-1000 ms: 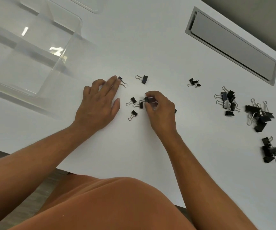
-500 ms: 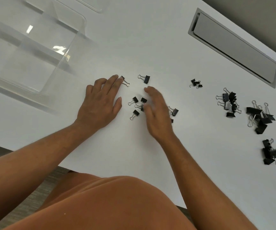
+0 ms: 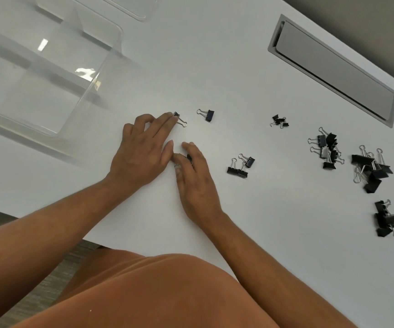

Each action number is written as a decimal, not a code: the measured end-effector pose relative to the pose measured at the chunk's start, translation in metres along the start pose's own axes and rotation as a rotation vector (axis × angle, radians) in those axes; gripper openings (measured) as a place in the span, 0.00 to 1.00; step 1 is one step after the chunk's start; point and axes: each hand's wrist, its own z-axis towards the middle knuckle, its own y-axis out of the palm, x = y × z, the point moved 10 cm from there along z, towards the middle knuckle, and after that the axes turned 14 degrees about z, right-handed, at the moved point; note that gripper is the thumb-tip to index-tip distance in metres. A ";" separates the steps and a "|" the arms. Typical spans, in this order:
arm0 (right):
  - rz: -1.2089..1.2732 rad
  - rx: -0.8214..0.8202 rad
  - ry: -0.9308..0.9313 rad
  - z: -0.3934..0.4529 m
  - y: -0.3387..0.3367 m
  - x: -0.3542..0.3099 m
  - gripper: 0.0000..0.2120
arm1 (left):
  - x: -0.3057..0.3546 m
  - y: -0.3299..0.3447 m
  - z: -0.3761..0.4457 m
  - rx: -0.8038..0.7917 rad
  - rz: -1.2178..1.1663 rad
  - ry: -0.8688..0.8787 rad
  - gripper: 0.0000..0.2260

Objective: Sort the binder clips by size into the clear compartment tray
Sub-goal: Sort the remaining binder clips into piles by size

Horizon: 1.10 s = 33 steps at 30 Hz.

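Looking down from the head camera, we see a clear compartment tray (image 3: 49,74) at the upper left of a white table (image 3: 214,67), with see-through dividers and nothing visible inside its compartments. A second clear container edge (image 3: 120,8) shows at the top.

To the right, black binder clips lie in loose groups on the table: a tiny cluster (image 3: 279,121), a medium cluster (image 3: 327,149), a pile of large clips (image 3: 371,169), and another dark pile (image 3: 386,220) nearest the right edge. Closer to the middle sit three small clips (image 3: 240,165) together, and a single clip (image 3: 206,114) lies alone above them. A grey hatch (image 3: 333,69) is set into the table at the upper right. An orange-clad knee (image 3: 167,292) fills the bottom of the view.

Our left hand (image 3: 144,150) lies palm down on the table, fingers mostly straight, its fingertips touching one small clip (image 3: 179,118) whose wire handles point right. Our right hand (image 3: 196,176) rests just beside the left thumb, fingers loosely bent over a few small clips (image 3: 188,157) that are mostly hidden beneath them; we cannot tell whether it grips them or merely covers them. The two hands nearly touch. All visible clips lie on the table, outside the tray.
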 end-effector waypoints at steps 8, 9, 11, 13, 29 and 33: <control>-0.129 0.102 0.014 0.089 -0.071 0.034 0.19 | -0.010 -0.002 0.000 -0.006 -0.116 -0.102 0.25; -0.157 0.060 0.010 0.098 -0.071 0.041 0.18 | -0.011 -0.002 -0.001 -0.008 -0.122 -0.111 0.26; -0.208 0.015 -0.023 0.107 -0.074 0.046 0.13 | -0.013 -0.001 -0.001 -0.013 -0.149 -0.131 0.27; -0.225 0.042 -0.033 0.104 -0.083 0.050 0.09 | -0.014 -0.002 -0.002 -0.011 -0.171 -0.145 0.27; -0.104 0.053 -0.126 0.085 -0.046 0.012 0.17 | -0.010 -0.003 0.000 -0.017 -0.108 -0.129 0.27; -0.178 -0.024 -0.246 0.107 -0.008 0.001 0.13 | -0.011 0.000 0.000 -0.035 -0.080 -0.140 0.30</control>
